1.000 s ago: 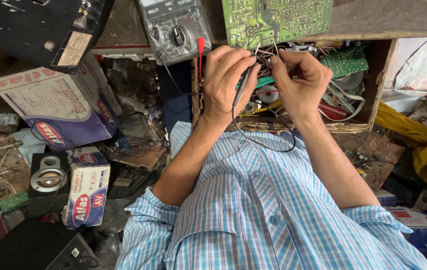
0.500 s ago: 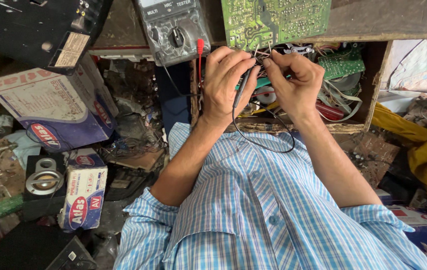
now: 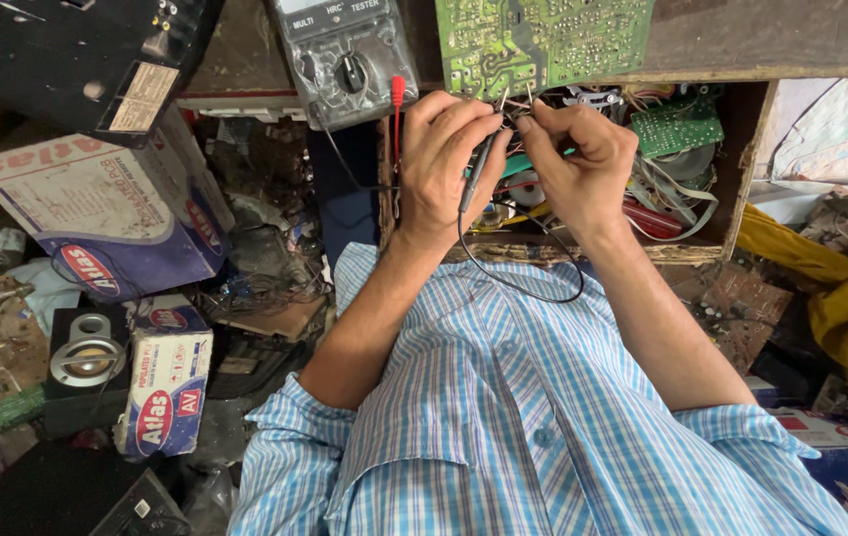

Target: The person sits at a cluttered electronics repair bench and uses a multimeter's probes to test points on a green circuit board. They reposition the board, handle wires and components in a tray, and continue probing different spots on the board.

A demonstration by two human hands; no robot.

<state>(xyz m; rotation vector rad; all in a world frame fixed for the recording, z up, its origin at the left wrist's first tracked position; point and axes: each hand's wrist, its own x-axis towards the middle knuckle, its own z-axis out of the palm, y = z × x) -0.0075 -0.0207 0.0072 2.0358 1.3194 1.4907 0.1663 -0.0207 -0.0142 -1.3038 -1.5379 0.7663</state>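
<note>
Gripping slim black probe [image 3: 477, 171], left hands [image 3: 449, 164]; black lead looping below.

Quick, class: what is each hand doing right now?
Left hand: closed on a black probe.
Right hand: closed, pinching thin wires; exactly what, cannot be told.

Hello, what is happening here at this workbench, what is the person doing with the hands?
A person in a blue checked shirt works over a wooden box full of wires and electronic parts. The left hand holds a thin black test probe, its black lead looping down over the shirt. The right hand pinches something small beside the probe tip; what it is cannot be made out. A grey multimeter and a green circuit board lie just beyond the hands.
</note>
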